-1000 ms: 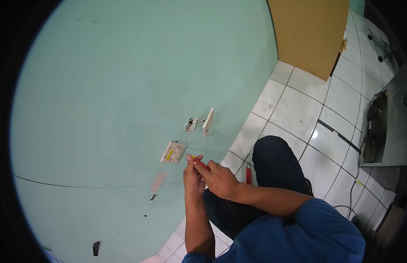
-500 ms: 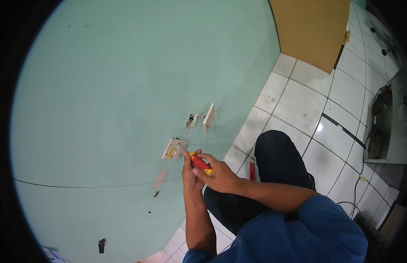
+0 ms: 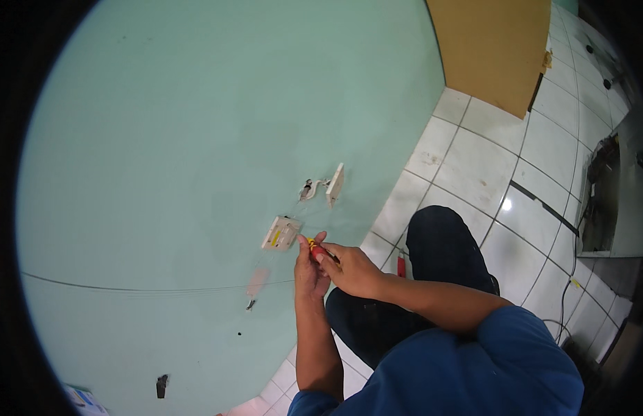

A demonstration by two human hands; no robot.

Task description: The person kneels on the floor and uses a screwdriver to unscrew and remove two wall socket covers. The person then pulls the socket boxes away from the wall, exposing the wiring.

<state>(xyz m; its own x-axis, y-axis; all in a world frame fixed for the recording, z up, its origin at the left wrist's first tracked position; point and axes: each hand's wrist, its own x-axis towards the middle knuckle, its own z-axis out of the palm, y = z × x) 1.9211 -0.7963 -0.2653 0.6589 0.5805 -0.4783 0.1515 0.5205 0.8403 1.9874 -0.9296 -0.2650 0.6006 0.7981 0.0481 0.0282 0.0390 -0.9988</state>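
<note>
My right hand [image 3: 357,272] is closed round the red and yellow handle of a screwdriver [image 3: 316,252]. The fingers of my left hand [image 3: 309,276] are closed about the front end of the same tool. Its tip is hidden or too small to make out. Just beyond my fingertips, a white electrical wall plate [image 3: 280,234] with a yellow label sits tilted at the pale green wall. Farther up, a second white plate [image 3: 336,185] hangs out from the wall on wires, beside a hole [image 3: 307,189] with wiring in it.
A red-handled tool [image 3: 401,265] lies on the white tiled floor [image 3: 474,159] by my knee. Below the plates are a pale patch [image 3: 257,281] and a thin cable [image 3: 162,290] across the wall. A brown panel [image 3: 488,52] stands at the far right, a grey metal cabinet [image 3: 616,236] at the right.
My right hand has shifted its grip on the screwdriver, covering more of the handle, which is turned differently. The whole view has moved slightly; the plates stay as they were.
</note>
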